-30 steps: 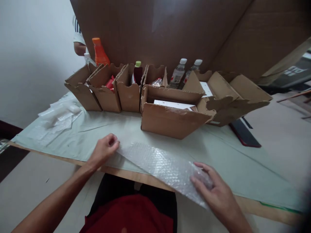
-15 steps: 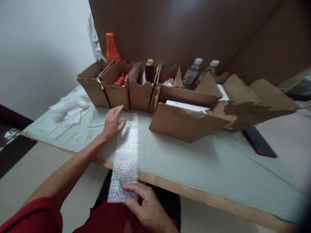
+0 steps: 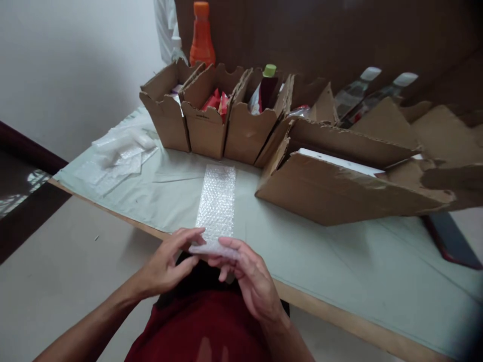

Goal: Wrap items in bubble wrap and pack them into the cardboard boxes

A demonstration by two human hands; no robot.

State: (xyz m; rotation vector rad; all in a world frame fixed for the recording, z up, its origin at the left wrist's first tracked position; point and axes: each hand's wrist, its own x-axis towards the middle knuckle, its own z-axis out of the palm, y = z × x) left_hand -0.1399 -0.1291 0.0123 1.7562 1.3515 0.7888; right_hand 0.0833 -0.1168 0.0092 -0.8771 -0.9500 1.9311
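A long strip of bubble wrap [image 3: 217,202] lies on the pale green table cover [image 3: 320,256], running from the cardboard boxes toward me. My left hand [image 3: 171,261] and my right hand [image 3: 245,274] meet at its near end by the table edge. Both pinch that end, which looks folded or rolled up between the fingertips. The far end lies flat just in front of the row of small boxes.
A row of open cardboard boxes [image 3: 206,118] holds packets and a green-capped bottle [image 3: 267,85]. A larger cardboard box [image 3: 339,188] stands to the right. An orange bottle [image 3: 201,32] and two clear bottles [image 3: 358,93] stand behind. Plastic bags [image 3: 116,153] lie left. A person in white [image 3: 168,30] is behind.
My left hand left the strip's far end and came back to the near end beside my right hand. The strip's near end has been lifted and folded. The view shifted closer to the boxes.
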